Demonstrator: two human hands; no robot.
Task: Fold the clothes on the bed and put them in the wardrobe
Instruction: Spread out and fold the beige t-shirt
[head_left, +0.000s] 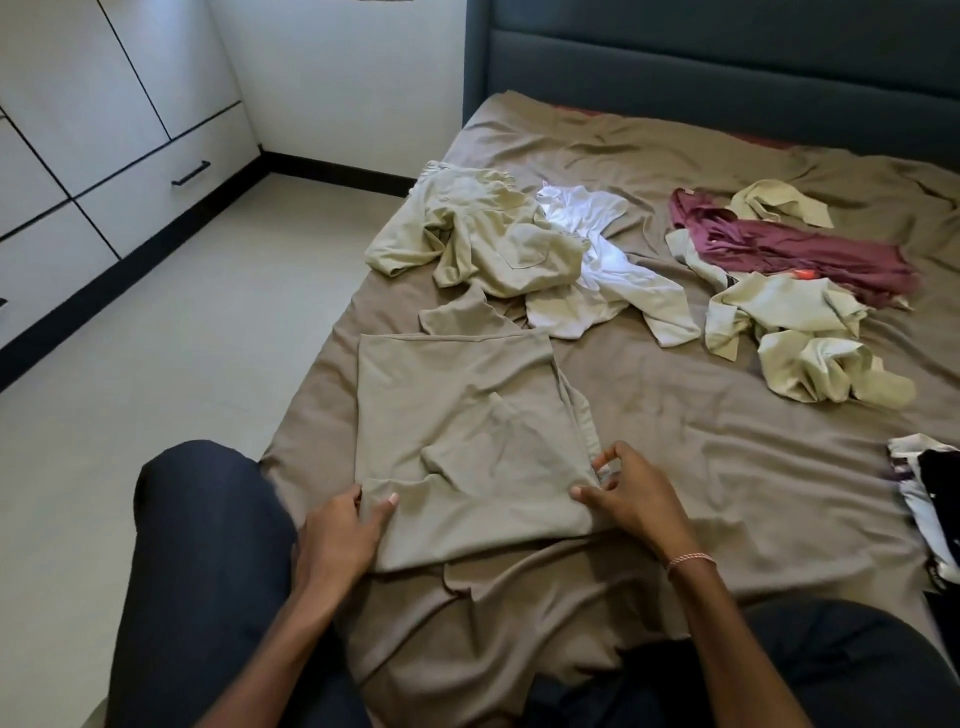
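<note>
A tan garment (467, 431) lies partly folded and flat on the near side of the bed (727, 467). My left hand (343, 535) pinches its near left corner, thumb on top. My right hand (631, 493) holds the garment's near right edge with curled fingers. Farther back lie a beige pair of trousers (478, 234), a white top (597, 234), a maroon garment (795, 249) and crumpled pale-green pieces (800, 343). The white wardrobe (78, 130) with black handles stands at the left.
A dark padded headboard (727, 67) closes the far end of the bed. A black and white item (930, 499) lies at the bed's right edge. Pale floor tiles (182, 338) run between bed and wardrobe. My dark-trousered knees frame the near edge.
</note>
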